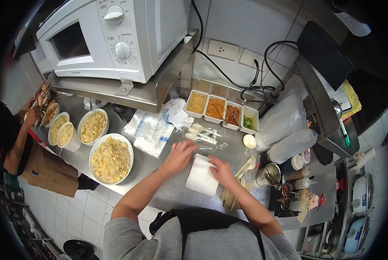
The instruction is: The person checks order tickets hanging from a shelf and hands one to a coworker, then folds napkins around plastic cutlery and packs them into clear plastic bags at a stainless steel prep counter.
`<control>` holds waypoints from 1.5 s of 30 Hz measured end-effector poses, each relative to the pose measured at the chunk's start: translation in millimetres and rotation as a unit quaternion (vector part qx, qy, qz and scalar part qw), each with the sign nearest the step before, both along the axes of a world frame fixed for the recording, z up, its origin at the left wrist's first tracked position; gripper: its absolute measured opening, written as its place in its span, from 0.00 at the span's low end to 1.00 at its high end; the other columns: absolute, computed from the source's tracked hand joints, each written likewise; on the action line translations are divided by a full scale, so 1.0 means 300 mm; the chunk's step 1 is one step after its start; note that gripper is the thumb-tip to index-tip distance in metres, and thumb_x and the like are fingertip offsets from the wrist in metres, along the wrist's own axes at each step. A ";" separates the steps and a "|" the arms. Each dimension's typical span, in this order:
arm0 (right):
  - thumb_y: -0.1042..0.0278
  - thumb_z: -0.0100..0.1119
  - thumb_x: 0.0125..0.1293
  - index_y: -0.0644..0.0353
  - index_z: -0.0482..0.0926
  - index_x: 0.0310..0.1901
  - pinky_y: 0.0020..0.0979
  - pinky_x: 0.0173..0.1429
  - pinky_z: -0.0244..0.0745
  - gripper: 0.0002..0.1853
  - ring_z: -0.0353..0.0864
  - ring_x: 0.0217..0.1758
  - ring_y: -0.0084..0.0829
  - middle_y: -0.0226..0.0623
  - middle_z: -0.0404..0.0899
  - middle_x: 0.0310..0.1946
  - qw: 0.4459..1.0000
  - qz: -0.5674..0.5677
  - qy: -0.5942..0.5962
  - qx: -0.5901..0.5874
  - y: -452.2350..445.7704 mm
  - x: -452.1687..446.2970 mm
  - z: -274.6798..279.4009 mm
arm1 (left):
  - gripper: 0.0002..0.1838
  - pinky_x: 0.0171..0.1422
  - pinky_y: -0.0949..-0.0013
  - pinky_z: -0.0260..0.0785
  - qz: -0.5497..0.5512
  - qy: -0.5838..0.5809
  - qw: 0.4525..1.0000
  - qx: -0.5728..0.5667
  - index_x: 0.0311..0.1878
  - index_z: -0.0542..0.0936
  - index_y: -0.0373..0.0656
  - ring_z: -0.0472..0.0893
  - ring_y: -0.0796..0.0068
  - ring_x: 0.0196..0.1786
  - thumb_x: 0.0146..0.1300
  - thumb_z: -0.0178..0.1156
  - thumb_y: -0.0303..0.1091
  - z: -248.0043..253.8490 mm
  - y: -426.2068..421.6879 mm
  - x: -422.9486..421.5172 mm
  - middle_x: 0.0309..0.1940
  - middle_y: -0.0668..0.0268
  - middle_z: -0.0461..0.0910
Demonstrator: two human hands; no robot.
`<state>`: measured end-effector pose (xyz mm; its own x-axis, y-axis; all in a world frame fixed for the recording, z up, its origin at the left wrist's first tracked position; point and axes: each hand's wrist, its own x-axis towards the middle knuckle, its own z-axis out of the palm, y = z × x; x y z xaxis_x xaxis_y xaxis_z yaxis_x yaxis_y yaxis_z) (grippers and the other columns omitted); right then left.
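My left hand (179,157) is over the steel counter with its fingers stretched out, just below several white plastic spoons (201,138) in clear wrap. Nothing shows in that hand. A stack of white paper napkins (201,177) lies flat in front of me. At its upper right edge, my right hand (222,170) has its fingertips closed on the top napkin; the thumb side is partly hidden. Beside my right wrist are wrapped wooden chopsticks (246,168).
Large bowls of fried rice (111,159) stand left, near a co-worker's hands (33,112). Plastic bags (149,131) lie behind my left hand. Four-sided topping tubs (197,104) line the wall. Right are a metal pot (268,175) and sauce bottles (297,163). A microwave (111,39) sits above.
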<state>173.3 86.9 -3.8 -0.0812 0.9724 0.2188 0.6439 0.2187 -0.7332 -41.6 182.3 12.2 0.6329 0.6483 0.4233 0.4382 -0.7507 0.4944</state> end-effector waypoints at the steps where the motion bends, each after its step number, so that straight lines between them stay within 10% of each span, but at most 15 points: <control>1: 0.82 0.57 0.56 0.60 0.70 0.57 0.32 0.45 0.76 0.24 0.82 0.38 0.35 0.36 0.81 0.36 0.993 0.005 0.098 -0.066 0.019 0.017 0.009 | 0.25 0.61 0.58 0.55 0.010 0.014 1.000 0.017 0.57 0.74 0.54 0.67 0.63 0.59 0.53 0.61 0.27 -0.005 -0.028 -0.023 0.57 0.63 0.67; 7: 0.79 0.56 0.61 0.59 0.67 0.61 0.26 0.47 0.76 0.25 0.80 0.43 0.26 0.38 0.79 0.42 0.716 0.070 0.543 -0.433 0.032 0.067 0.054 | 0.26 0.67 0.51 0.51 -0.076 -0.009 0.994 0.076 0.53 0.77 0.59 0.62 0.61 0.66 0.47 0.67 0.29 0.077 -0.132 -0.040 0.63 0.63 0.62; 11: 0.75 0.57 0.63 0.59 0.66 0.62 0.26 0.46 0.76 0.24 0.80 0.43 0.25 0.39 0.79 0.44 0.711 0.071 0.520 -0.467 -0.010 0.036 0.045 | 0.23 0.71 0.50 0.46 -0.238 0.005 0.971 0.020 0.47 0.82 0.62 0.63 0.65 0.67 0.43 0.68 0.31 0.067 -0.072 -0.012 0.61 0.66 0.69; 15: 0.68 0.57 0.65 0.56 0.70 0.58 0.25 0.44 0.75 0.20 0.80 0.42 0.24 0.33 0.80 0.42 0.899 -0.051 0.331 -0.283 -0.019 0.047 -0.017 | 0.11 0.54 0.62 0.68 -0.149 0.061 0.936 -0.313 0.38 0.85 0.46 0.81 0.59 0.44 0.52 0.67 0.38 0.020 -0.026 0.013 0.34 0.61 0.83; 18: 0.67 0.63 0.59 0.55 0.79 0.46 0.30 0.48 0.71 0.13 0.77 0.47 0.31 0.34 0.77 0.43 0.989 0.029 0.143 0.004 -0.024 0.034 0.030 | 0.15 0.41 0.69 0.71 -0.135 0.087 0.925 -0.345 0.40 0.84 0.43 0.81 0.68 0.32 0.56 0.66 0.43 -0.028 0.015 0.021 0.29 0.61 0.84; 25: 0.68 0.70 0.49 0.59 0.81 0.40 0.35 0.52 0.69 0.15 0.73 0.48 0.39 0.38 0.73 0.43 0.996 0.002 -0.066 0.059 -0.048 -0.018 0.078 | 0.16 0.35 0.71 0.70 -0.145 0.081 0.878 -0.449 0.37 0.84 0.40 0.76 0.81 0.27 0.55 0.66 0.44 -0.112 0.054 0.025 0.23 0.66 0.82; 34: 0.70 0.66 0.53 0.62 0.77 0.33 0.33 0.48 0.72 0.09 0.77 0.43 0.37 0.43 0.73 0.40 0.964 -0.090 0.071 -0.241 -0.027 0.002 0.081 | 0.16 0.36 0.70 0.70 -0.135 0.083 0.888 -0.432 0.37 0.84 0.39 0.78 0.77 0.28 0.56 0.65 0.44 -0.061 0.028 0.021 0.26 0.62 0.83; 37: 0.70 0.63 0.55 0.60 0.77 0.35 0.37 0.46 0.72 0.08 0.77 0.44 0.40 0.43 0.73 0.42 0.999 0.000 0.037 0.040 -0.055 -0.004 0.055 | 0.14 0.39 0.68 0.71 -0.154 0.061 0.912 -0.375 0.38 0.84 0.40 0.81 0.71 0.30 0.58 0.63 0.42 -0.003 -0.009 0.030 0.29 0.59 0.83; 45: 0.76 0.59 0.54 0.56 0.81 0.41 0.38 0.48 0.73 0.11 0.78 0.44 0.44 0.42 0.77 0.39 0.986 0.123 -0.082 -0.072 -0.230 0.068 0.187 | 0.10 0.40 0.67 0.72 -0.261 0.003 0.926 -0.272 0.38 0.83 0.41 0.81 0.66 0.33 0.59 0.62 0.36 0.048 -0.128 0.182 0.30 0.57 0.82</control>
